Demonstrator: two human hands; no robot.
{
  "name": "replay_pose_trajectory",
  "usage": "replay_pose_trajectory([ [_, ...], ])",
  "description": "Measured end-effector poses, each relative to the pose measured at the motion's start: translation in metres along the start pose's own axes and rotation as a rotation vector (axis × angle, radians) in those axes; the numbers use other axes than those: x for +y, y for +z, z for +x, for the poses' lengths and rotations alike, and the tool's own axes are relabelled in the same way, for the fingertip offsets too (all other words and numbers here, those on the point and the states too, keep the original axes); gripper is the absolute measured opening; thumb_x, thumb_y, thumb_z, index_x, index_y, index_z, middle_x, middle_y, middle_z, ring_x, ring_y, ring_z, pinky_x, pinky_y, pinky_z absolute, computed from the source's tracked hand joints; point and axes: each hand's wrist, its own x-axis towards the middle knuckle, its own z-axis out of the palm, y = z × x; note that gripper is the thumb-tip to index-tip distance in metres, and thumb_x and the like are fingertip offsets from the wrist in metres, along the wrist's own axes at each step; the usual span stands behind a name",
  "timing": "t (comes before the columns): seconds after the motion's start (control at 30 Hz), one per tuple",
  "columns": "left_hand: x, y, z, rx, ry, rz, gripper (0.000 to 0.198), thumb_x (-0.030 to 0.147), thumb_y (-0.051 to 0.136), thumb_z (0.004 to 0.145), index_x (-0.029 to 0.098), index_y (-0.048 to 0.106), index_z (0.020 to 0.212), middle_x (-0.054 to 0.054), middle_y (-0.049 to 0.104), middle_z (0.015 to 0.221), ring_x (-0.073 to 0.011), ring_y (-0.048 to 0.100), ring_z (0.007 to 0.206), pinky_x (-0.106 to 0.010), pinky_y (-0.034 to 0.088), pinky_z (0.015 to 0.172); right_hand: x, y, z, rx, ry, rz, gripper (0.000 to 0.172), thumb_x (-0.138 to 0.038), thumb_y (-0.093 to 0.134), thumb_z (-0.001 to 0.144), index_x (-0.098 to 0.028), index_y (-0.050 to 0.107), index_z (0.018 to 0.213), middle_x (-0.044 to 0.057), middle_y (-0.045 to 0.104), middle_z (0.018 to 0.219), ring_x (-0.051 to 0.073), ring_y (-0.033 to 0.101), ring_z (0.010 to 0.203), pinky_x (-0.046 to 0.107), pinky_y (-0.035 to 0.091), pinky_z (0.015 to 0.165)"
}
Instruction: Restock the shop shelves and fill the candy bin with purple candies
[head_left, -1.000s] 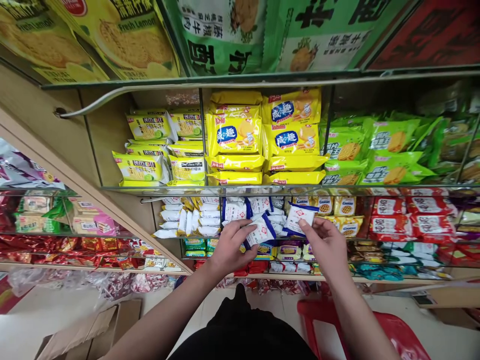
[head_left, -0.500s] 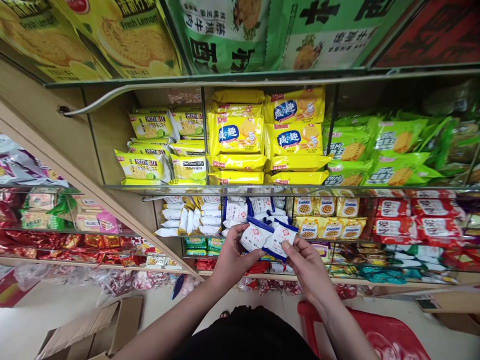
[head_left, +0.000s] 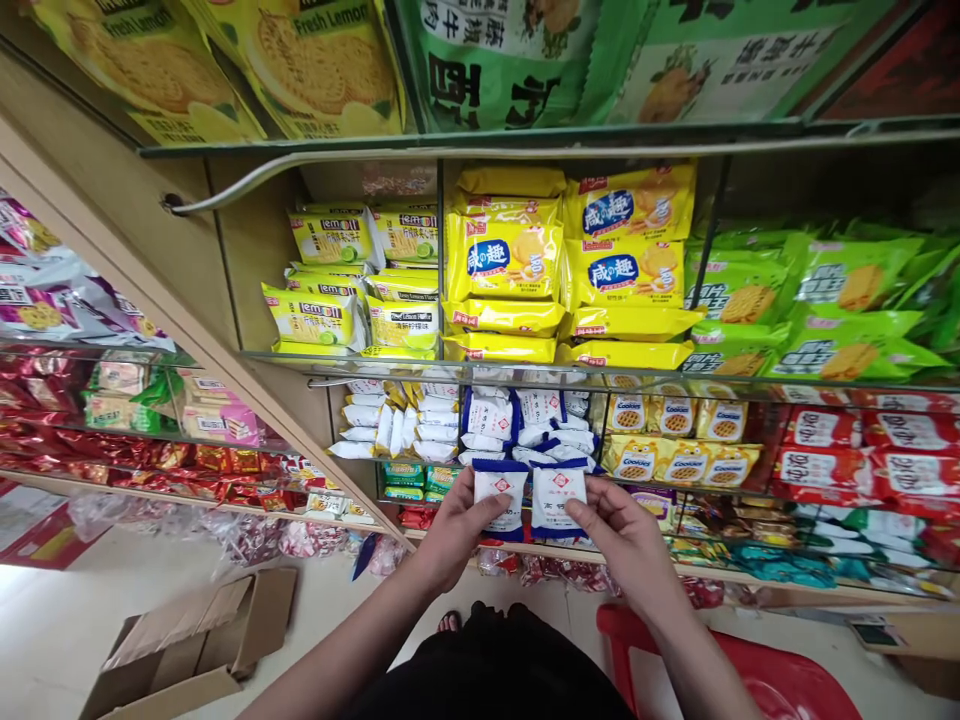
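Observation:
My left hand (head_left: 459,528) pinches a small white and blue snack packet (head_left: 501,494) by its lower edge. My right hand (head_left: 624,530) grips a second white and blue packet (head_left: 558,498) right beside it. Both packets are upright, side by side, held in front of the glass shelf (head_left: 525,372) compartment where more white and blue packets (head_left: 525,425) lie heaped. White pillow packets (head_left: 390,425) fill the compartment to the left.
Yellow cracker bags (head_left: 559,265) and lemon biscuit bags (head_left: 352,290) sit on the upper shelf, green bags (head_left: 810,300) to their right. Cookie packs (head_left: 675,440) and red packs (head_left: 862,445) line the lower shelf. An open cardboard box (head_left: 195,640) and a red plastic stool (head_left: 757,670) stand on the floor.
Both hands drew the two packets down and away from the shelf, bringing them together side by side. The view shifted slightly left.

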Motion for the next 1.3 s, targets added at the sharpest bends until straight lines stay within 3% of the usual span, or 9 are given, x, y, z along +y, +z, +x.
replay_pose_trajectory([
  [0.23, -0.007, -0.002, -0.009, -0.008, -0.084, -0.055, 0.041, 0.027, 0.073, 0.069, 0.017, 0.054, 0.104, -0.007, 0.067, 0.097, -0.0207, 0.064, 0.087, -0.032, 0.049, 0.075, 0.009, 0.015, -0.005, -0.15, 0.03, -0.056, 0.032, -0.041, 0.064, 0.074, -0.019, 0.059, 0.097, 0.007, 0.068, 0.092, 0.017, 0.061, 0.082, 0.031, 0.048, 0.076],
  [0.5, -0.021, -0.007, -0.02, 0.136, -0.057, -0.059, 0.046, 0.023, 0.075, 0.066, 0.016, 0.047, 0.102, -0.008, 0.066, 0.098, -0.0188, 0.063, 0.086, -0.034, 0.049, 0.079, 0.025, 0.035, -0.016, -0.163, 0.021, -0.035, 0.027, -0.038, 0.062, 0.077, -0.02, 0.056, 0.097, 0.007, 0.067, 0.095, 0.018, 0.062, 0.085, 0.032, 0.048, 0.079],
  [0.7, -0.01, -0.006, -0.019, 0.119, 0.009, -0.003, 0.058, 0.017, 0.08, 0.057, 0.017, 0.044, 0.103, -0.006, 0.067, 0.097, -0.0176, 0.063, 0.086, -0.033, 0.049, 0.079, 0.02, 0.037, -0.012, -0.162, -0.007, -0.043, 0.028, -0.037, 0.062, 0.077, -0.02, 0.056, 0.098, 0.007, 0.067, 0.098, 0.02, 0.061, 0.09, 0.034, 0.048, 0.081],
  [0.9, -0.007, 0.002, -0.002, 0.116, 0.084, 0.082, 0.049, 0.018, 0.078, 0.06, 0.017, 0.047, 0.099, -0.003, 0.066, 0.094, -0.0149, 0.062, 0.083, -0.03, 0.049, 0.079, 0.011, 0.031, -0.004, -0.12, -0.042, -0.06, 0.036, -0.038, 0.066, 0.073, -0.019, 0.055, 0.101, 0.008, 0.068, 0.096, 0.018, 0.062, 0.088, 0.035, 0.048, 0.083],
  [0.97, -0.006, 0.004, 0.005, 0.113, 0.113, 0.111, 0.049, 0.019, 0.078, 0.059, 0.017, 0.048, 0.098, -0.003, 0.066, 0.093, -0.0151, 0.062, 0.083, -0.029, 0.048, 0.079, 0.008, 0.025, 0.001, -0.074, -0.078, -0.049, 0.04, -0.038, 0.067, 0.071, -0.019, 0.051, 0.103, 0.007, 0.068, 0.093, 0.018, 0.063, 0.086, 0.036, 0.048, 0.082],
  [1.07, -0.003, 0.005, 0.015, 0.091, 0.153, 0.155, 0.048, 0.021, 0.076, 0.062, 0.017, 0.047, 0.099, -0.004, 0.066, 0.092, -0.0159, 0.063, 0.081, -0.031, 0.048, 0.078, -0.002, 0.012, 0.012, 0.104, -0.193, -0.129, 0.042, -0.038, 0.068, 0.07, -0.021, 0.045, 0.101, 0.006, 0.067, 0.088, 0.018, 0.063, 0.081, 0.037, 0.05, 0.076],
  [1.2, 0.007, 0.004, 0.03, 0.056, 0.185, 0.181, 0.041, 0.029, 0.071, 0.069, 0.018, 0.046, 0.099, -0.005, 0.067, 0.092, -0.0179, 0.064, 0.077, -0.034, 0.048, 0.076, -0.025, -0.001, 0.034, 0.381, -0.376, -0.593, 0.037, -0.043, 0.063, 0.071, -0.02, 0.047, 0.095, 0.008, 0.065, 0.087, 0.021, 0.062, 0.074, 0.039, 0.049, 0.07],
  [1.3, 0.014, 0.005, 0.038, 0.051, 0.206, 0.164, 0.038, 0.031, 0.066, 0.073, 0.02, 0.044, 0.101, -0.005, 0.066, 0.097, -0.0191, 0.065, 0.081, -0.035, 0.047, 0.08, -0.04, 0.0, 0.048, 0.434, -0.43, -0.835, 0.034, -0.045, 0.057, 0.075, -0.019, 0.049, 0.095, 0.01, 0.065, 0.086, 0.024, 0.062, 0.074, 0.04, 0.047, 0.068],
])
